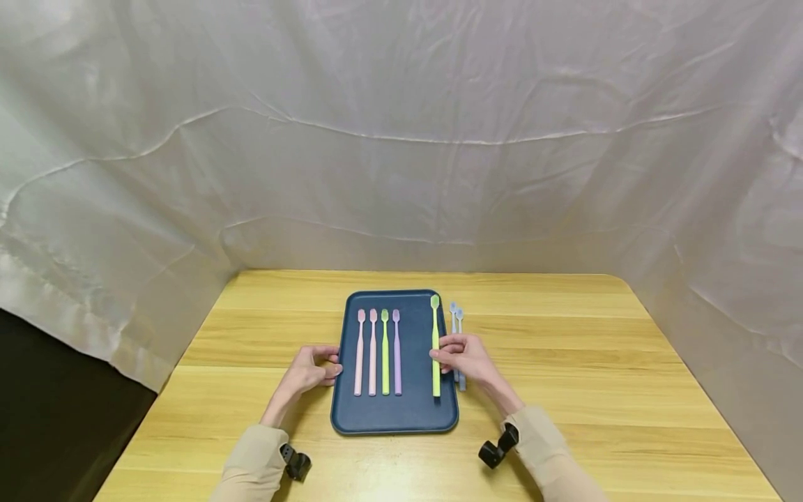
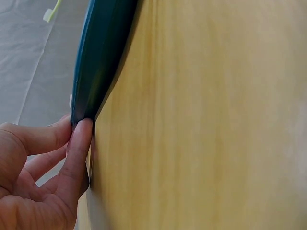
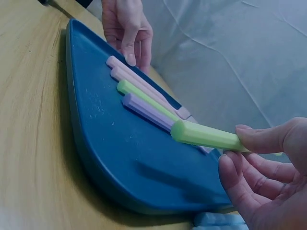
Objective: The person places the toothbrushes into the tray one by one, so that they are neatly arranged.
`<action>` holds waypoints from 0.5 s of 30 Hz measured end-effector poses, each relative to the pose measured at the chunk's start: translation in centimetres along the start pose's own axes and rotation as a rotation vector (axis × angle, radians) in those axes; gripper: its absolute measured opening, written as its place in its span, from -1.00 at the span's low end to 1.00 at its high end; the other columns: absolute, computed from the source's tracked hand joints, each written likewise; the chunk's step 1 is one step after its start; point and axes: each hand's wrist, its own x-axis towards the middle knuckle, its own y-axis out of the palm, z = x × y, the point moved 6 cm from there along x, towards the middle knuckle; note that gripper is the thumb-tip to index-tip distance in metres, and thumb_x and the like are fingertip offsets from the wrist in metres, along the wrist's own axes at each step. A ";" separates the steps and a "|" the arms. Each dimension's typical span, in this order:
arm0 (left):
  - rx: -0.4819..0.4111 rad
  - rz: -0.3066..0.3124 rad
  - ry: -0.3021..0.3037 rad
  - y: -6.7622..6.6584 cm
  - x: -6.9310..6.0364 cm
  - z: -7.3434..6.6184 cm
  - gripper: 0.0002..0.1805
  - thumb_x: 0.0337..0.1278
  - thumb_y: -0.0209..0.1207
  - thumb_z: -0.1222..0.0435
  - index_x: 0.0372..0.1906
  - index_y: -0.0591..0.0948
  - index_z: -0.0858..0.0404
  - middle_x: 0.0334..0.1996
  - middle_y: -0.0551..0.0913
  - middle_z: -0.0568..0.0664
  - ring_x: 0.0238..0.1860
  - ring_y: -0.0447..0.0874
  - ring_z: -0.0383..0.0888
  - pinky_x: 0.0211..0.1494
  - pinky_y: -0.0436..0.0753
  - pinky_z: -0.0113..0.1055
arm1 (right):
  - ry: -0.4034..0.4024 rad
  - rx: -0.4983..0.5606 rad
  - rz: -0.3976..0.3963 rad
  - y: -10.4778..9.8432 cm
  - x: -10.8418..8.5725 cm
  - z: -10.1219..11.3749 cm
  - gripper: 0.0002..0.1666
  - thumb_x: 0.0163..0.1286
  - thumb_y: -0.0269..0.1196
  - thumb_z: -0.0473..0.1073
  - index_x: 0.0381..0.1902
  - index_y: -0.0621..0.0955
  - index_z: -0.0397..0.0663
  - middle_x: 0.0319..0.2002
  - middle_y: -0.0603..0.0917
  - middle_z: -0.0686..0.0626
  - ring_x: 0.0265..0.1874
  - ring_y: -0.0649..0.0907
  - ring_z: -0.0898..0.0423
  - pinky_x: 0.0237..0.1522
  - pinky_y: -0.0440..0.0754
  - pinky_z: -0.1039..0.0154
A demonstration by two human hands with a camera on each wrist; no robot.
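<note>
So the dark blue tray [image 1: 395,416] is lying on the wooden table [image 1: 583,397], and the two hands are well apart, one at each side of it. The left hand [image 1: 314,368] has the tray's left rim pinched between thumb and fingers, which the left wrist view shows pretty clearly. The right hand [image 1: 465,355] is over the tray's right edge, thumb and fingers clamped on a light green toothbrush [image 1: 436,380], gripped around the middle of the handle. That one's up off the tray: you can see its shadow on the tray floor in the right wrist view, and its bristle end points toward the tray's far side. Inside the tray, left to middle, there's a neat row of four with gaps between them: two pink toothbrushes [image 1: 359,359], then a green toothbrush [image 1: 385,359], then a purple toothbrush [image 1: 397,359], all with heads toward the far side too. Just off the tray's right edge, a couple of blue toothbrushes [image 1: 462,383] lie on the table, partly hidden by the right hand. Behind the tray, past the table's far edge, hangs a pale shiny curtain [image 1: 401,181].
</note>
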 end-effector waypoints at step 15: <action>0.002 -0.006 0.000 0.0 0.0 0.1 -0.50 0.14 0.27 0.57 0.22 0.51 0.59 -0.11 0.63 0.31 -0.37 0.67 -0.19 -0.30 0.82 -0.30 | 0.094 -0.037 -0.022 1.6 1.7 -0.7 -0.65 0.31 0.38 -0.31 -0.07 0.58 -0.49 -0.53 0.70 0.04 -0.58 0.63 0.22 -0.42 0.78 0.27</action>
